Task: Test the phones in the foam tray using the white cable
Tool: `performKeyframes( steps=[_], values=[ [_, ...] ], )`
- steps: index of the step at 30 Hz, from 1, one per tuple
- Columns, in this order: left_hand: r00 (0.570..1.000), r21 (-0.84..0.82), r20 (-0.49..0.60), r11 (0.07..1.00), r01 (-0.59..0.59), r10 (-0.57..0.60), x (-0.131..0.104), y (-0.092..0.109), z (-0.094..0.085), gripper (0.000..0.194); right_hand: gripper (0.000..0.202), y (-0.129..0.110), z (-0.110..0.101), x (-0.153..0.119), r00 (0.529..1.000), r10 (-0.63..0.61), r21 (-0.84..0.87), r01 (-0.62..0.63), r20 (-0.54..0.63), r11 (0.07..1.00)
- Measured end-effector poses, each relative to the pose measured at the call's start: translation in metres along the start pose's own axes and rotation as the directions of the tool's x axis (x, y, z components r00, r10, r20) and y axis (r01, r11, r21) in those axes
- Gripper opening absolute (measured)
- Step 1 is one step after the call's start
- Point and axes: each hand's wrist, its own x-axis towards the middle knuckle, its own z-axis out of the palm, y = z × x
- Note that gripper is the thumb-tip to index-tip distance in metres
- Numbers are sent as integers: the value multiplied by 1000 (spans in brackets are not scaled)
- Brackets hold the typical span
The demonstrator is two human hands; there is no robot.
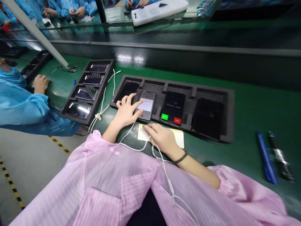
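My left hand is open, fingers spread over a lit smartphone. The thumb and index finger reach onto its screen, which shows a white pop-up box. This phone lies in a black foam tray. To its right is a phone with green and red buttons, then a phone with a dark screen. Another dark phone is partly behind my left hand. My right hand rests with fingers stretched out on a pale yellow paper pad. A white earphone cable runs under its thumb side.
A second foam tray with several phones stands at the left, white cables beside it. A blue pen and a black pen lie right. A co-worker's hand rests at far left. A raised ledge runs along the back.
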Motion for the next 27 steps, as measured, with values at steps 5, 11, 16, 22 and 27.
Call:
performKeyframes(
  steps=[5,11,16,22,27],
  values=[
    [1000,18,15,1000,-9,9,3,1,3,51,28,0,-3,2,981,-44,39,52,-191,998],
    [997,-11,-73,1000,-12,11,-1,-5,2,57,24,8,-6,-1,954,-43,20,51,-297,998],
    [976,-27,-220,999,-18,11,-13,-16,6,58,36,17,-14,15,946,288,103,-274,-149,956],
    [963,14,-269,999,-29,32,-27,-16,9,56,43,15,-15,47,958,285,150,-276,-43,949],
    [968,14,-246,999,-52,54,-30,-17,13,54,44,17,-12,57,940,341,108,-338,-11,935]
  ],
)
